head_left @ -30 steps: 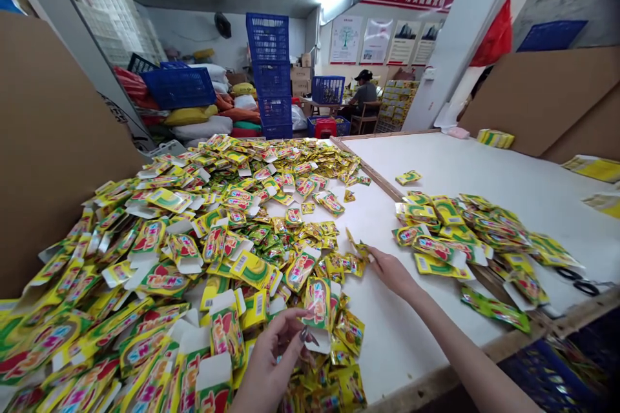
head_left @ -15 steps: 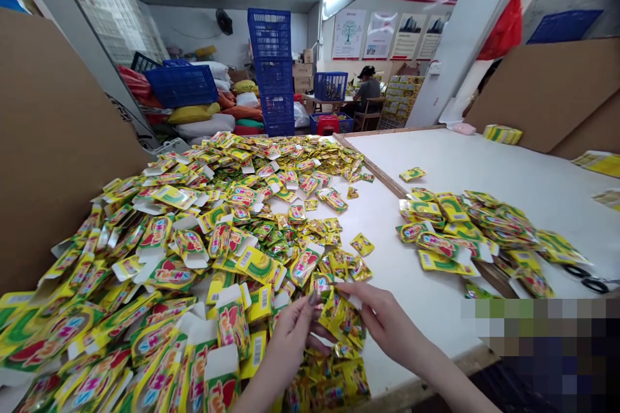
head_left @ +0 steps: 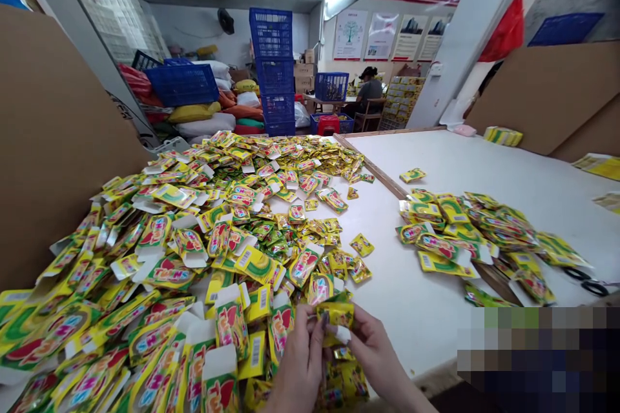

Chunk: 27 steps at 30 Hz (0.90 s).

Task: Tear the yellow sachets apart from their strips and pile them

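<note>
Both hands are close together at the table's near edge, pinching small yellow foil sachets [head_left: 339, 315]. My left hand [head_left: 298, 361] grips their left side, with its thumb in front. My right hand [head_left: 375, 345] holds the right side, its fingers partly hidden behind them. Something white shows at the right thumb's tip; I cannot tell what it is. How many sachets are held is hidden. Below the hands lie more yellow sachets [head_left: 346, 379]. To the left spreads a big heap of flat printed cartons [head_left: 232, 322], several with open white flaps.
A wooden strip [head_left: 371, 166] divides the white tabletop [head_left: 411, 329]. Right of it lies a smaller pile of filled-looking cartons [head_left: 450, 232], with black-handled scissors [head_left: 581, 279] beside it. Cardboard [head_left: 58, 142] walls the left side. Behind stand stacked blue crates [head_left: 271, 71] and a seated person [head_left: 371, 90].
The hands have drawn nearer to me and closer together, bringing the sachets with them. The right hand has moved from the sachets' upper edge to their right side.
</note>
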Each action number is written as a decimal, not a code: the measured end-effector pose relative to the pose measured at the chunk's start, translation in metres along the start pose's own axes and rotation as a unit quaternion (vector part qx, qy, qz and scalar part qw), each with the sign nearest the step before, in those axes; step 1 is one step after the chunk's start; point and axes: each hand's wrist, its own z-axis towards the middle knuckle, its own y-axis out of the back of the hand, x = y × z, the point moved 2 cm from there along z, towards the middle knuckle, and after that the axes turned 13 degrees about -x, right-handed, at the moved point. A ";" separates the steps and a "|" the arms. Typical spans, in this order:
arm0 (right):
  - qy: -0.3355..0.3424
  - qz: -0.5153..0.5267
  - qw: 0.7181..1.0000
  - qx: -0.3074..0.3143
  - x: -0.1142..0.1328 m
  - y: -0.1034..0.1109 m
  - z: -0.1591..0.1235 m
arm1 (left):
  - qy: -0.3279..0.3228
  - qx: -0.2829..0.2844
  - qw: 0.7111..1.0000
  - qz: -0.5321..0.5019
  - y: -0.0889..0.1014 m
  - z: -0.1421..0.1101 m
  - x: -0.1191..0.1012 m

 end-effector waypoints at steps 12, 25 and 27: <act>0.078 -0.659 0.747 0.042 -0.028 0.114 0.013 | -0.200 0.012 0.821 0.534 -0.007 0.074 -0.028; 0.114 -0.613 0.779 0.061 -0.027 0.109 0.021 | -0.456 0.290 0.738 0.403 0.021 0.094 -0.026; 0.111 -0.514 0.850 0.002 -0.023 0.114 0.019 | -0.387 0.274 0.818 0.326 0.031 0.092 -0.029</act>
